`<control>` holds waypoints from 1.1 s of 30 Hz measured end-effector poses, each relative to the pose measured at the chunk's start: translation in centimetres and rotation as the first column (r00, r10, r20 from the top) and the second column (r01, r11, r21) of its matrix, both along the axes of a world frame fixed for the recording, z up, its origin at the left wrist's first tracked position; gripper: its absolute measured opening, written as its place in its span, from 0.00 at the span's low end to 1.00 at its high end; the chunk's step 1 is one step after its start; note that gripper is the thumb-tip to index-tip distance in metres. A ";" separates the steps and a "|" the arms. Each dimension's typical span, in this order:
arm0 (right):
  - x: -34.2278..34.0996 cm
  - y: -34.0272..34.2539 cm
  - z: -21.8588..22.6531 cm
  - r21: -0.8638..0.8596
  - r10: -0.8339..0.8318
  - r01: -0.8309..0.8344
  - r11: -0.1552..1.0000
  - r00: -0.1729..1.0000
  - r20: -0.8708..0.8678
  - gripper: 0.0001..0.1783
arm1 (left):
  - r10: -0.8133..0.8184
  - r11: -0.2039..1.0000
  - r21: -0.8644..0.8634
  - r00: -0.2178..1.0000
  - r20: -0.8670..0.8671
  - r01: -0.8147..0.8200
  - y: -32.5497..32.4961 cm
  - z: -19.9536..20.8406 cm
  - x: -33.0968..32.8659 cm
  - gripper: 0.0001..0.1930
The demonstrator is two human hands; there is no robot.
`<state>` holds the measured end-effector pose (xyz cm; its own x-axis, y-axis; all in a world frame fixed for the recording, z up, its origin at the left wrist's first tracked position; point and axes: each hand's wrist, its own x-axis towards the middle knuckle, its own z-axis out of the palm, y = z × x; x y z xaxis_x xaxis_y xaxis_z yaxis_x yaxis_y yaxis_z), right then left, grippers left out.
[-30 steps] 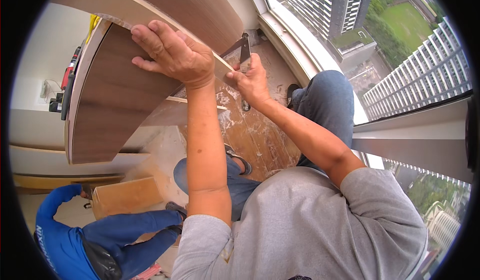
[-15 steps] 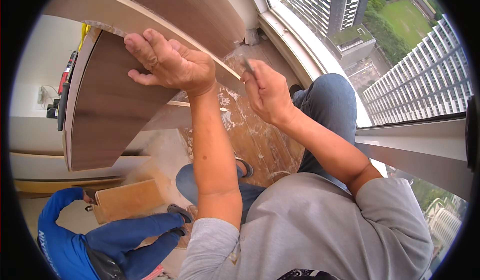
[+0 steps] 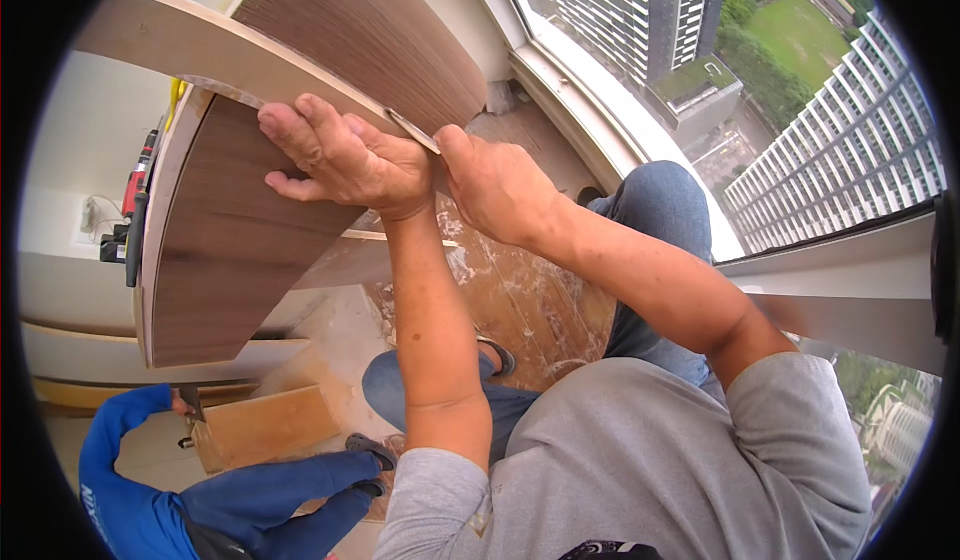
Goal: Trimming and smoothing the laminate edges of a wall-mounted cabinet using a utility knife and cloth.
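Observation:
A long narrow board (image 3: 180, 35) with a pale edge runs from the upper left toward the middle. My left hand (image 3: 345, 155) rests along its near side, fingers apart and holding nothing that I can see. My right hand (image 3: 500, 185) is closed round a tool with a thin flat metal blade (image 3: 412, 132). That blade lies along the board's pale edge, just beyond my left wrist; its handle is hidden in my fist. Below my left hand stands a dark wood-grain panel (image 3: 240, 230). Behind the board leans another brown panel (image 3: 370, 35).
A red-and-black power tool (image 3: 140, 180) hangs beside the dark panel. At lower left, a co-worker in blue (image 3: 130, 460) has a hand at an orange-brown wooden box (image 3: 270, 425). White scraps lie on the wooden floor (image 3: 530, 305). A window sill (image 3: 590, 110) edges the right side.
My right hand has moved left, bringing the blade onto the board's edge near my left wrist. My left hand has stayed nearly in place. The view has shifted slightly.

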<state>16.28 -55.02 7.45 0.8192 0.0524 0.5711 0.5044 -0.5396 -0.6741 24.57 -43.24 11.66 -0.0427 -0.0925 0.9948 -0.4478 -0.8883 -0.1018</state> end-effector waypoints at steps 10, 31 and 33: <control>1.1 0.3 -1.2 0.013 -0.005 0.005 1.000 1.000 0.020 0.13 | -0.018 1.000 0.005 0.999 0.028 0.018 -0.3 0.4 0.1 0.23; 0.3 -0.3 5.8 0.091 -0.012 0.002 0.996 0.994 0.108 0.09 | 0.103 0.995 0.009 0.994 0.035 -0.103 0.2 0.1 0.5 0.22; 1.0 -0.4 6.0 0.080 0.001 -0.009 0.997 0.996 0.094 0.09 | 0.053 0.999 -0.011 0.997 0.053 -0.052 -0.1 0.1 0.6 0.22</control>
